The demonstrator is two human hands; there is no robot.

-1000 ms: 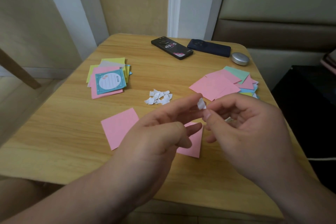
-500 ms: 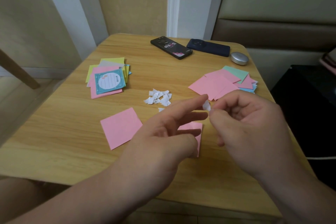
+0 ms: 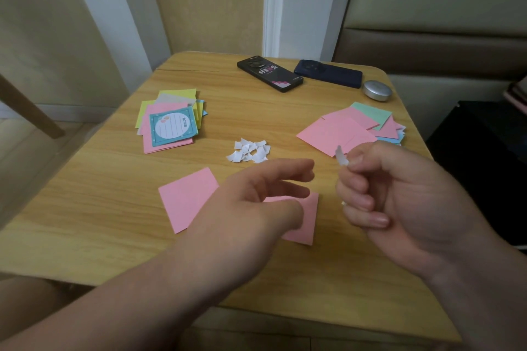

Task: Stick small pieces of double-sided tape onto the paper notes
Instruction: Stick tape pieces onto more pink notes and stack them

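Observation:
My right hand (image 3: 399, 196) pinches a small white piece of tape (image 3: 340, 157) between thumb and forefinger, held above the table. My left hand (image 3: 256, 205) hovers with relaxed fingers over a pink paper note (image 3: 305, 219), which it partly hides. A second pink note (image 3: 185, 199) lies flat just left of that hand. A little heap of white tape pieces (image 3: 249, 151) sits at the middle of the wooden table (image 3: 99, 222).
A stack of coloured notes (image 3: 168, 120) with a teal card on top lies at the left. Another spread of pink, green and blue notes (image 3: 353, 128) lies at the right. Two phones (image 3: 269, 73) (image 3: 328, 73) and a silver case (image 3: 377, 90) rest along the far edge.
My hands have come apart: the right hand drew the white piece away to the right, and the left hand let go and dropped lower over the pink note.

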